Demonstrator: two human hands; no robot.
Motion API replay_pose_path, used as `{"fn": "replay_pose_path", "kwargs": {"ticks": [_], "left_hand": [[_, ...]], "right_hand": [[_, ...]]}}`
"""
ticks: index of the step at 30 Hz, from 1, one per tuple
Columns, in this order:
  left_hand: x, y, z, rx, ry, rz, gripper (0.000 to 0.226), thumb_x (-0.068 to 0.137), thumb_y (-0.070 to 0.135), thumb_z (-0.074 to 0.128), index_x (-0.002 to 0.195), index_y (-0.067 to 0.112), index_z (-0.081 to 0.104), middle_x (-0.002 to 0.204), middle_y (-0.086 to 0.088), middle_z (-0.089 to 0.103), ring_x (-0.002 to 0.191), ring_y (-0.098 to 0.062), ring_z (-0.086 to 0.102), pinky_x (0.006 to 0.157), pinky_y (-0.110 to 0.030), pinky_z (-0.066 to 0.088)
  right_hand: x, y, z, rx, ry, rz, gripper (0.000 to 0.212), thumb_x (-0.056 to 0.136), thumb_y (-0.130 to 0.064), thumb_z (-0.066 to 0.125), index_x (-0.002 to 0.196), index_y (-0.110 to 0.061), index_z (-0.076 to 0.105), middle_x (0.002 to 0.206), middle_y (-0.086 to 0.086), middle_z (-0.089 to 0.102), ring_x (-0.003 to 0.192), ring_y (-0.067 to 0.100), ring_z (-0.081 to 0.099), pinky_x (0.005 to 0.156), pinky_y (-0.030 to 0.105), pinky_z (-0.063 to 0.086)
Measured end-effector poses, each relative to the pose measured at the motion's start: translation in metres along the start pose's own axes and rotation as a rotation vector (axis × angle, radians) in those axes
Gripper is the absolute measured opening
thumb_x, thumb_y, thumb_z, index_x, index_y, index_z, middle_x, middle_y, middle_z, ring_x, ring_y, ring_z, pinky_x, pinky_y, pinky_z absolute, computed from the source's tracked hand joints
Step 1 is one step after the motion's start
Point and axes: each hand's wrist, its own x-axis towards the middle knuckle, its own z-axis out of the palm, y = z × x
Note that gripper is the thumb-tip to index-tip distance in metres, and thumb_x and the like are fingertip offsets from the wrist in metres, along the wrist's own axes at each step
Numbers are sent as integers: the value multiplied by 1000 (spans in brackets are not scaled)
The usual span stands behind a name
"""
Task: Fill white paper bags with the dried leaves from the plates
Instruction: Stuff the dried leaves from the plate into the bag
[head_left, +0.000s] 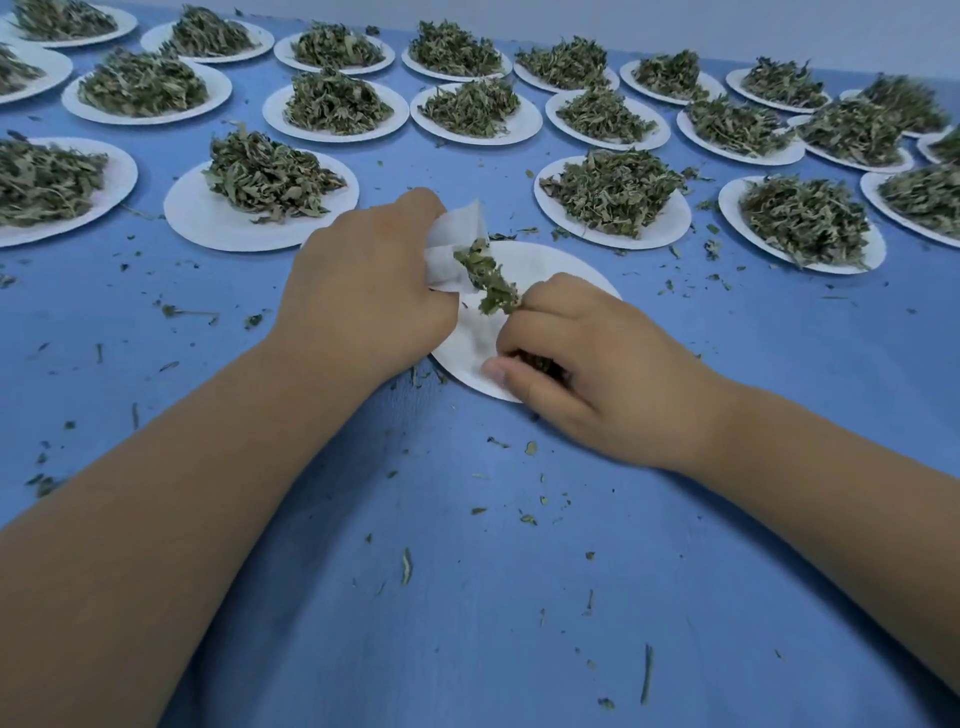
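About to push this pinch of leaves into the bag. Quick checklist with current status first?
1. Left hand grips the white paper bag, mouth toward the leaves: ok.
2. Right hand pinches the dried leaves, tip at the bag mouth: ok.
3. Plate lies under the transfer to catch spill: ok.
4. Room left in the bag: cannot tell.
5. Plate emptied under the right hand: cannot tell.
6. Table free of spilled bits: not ok, crumbs scattered.
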Motion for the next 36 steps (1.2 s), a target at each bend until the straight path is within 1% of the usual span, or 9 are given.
{"fn": "replay_pose_path", "kwargs": {"ticks": [3,8,13,18,22,25,29,32,36], "left_hand": [[0,1,0,4,-9,12,26,76,21,59,100,21,50,80,-3,57,75,-33,49,63,-37,39],[-1,1,0,5,-11,-2,27,77,22,59,103,20,52,82,-5,58,75,-33,49,64,-38,41],[0,3,-2,1,-13,-10,28,77,22,59,104,21,52,84,-4,59,78,-33,51,68,-41,46],[-2,7,-7,-44,3,-26,26,75,25,61,101,23,53,81,0,58,78,-31,52,66,-43,49],[-4,12,-10,-91,19,-20,35,68,35,50,100,22,53,77,2,56,75,-30,53,65,-43,48],[-4,11,-10,-118,66,-4,31,72,35,55,100,22,52,75,3,54,73,-30,53,63,-40,45],[-3,12,-10,-198,103,-5,30,76,38,63,100,23,52,75,2,57,71,-28,54,64,-42,49],[-3,15,-9,-278,113,-40,32,78,41,68,99,22,53,79,2,60,74,-25,57,66,-43,50],[-3,16,-7,-276,94,-58,34,79,45,68,100,23,53,80,5,60,76,-22,57,64,-34,45]], "right_hand": [[3,-1,-1,-1,-32,39,30,105,-27,50,79,-12,54,74,-6,42,71,13,38,65,30,34],[8,-4,-5,-48,-70,45,39,105,-30,50,71,-11,49,63,-4,45,60,23,45,57,42,42],[16,-3,-20,74,89,191,46,104,-26,55,60,-22,39,51,-6,33,50,15,33,51,25,25],[44,2,-39,208,197,376,48,102,-30,57,60,-18,39,53,-5,34,50,10,32,51,17,26],[66,-6,-41,192,177,394,32,97,-33,61,73,-12,61,58,-9,46,51,5,40,51,13,30],[78,-12,-39,238,148,428,28,99,-34,57,77,-16,57,59,-10,44,49,2,40,48,14,29],[86,-19,-43,404,226,487,34,104,-28,42,95,3,52,64,-9,36,53,7,29,46,20,26],[88,-26,-45,344,168,442,25,104,-26,27,96,-8,42,80,-6,39,63,7,32,50,20,28],[92,-25,-48,504,135,593,9,96,-16,38,100,-21,43,73,-3,42,38,3,34,34,14,26]]}}
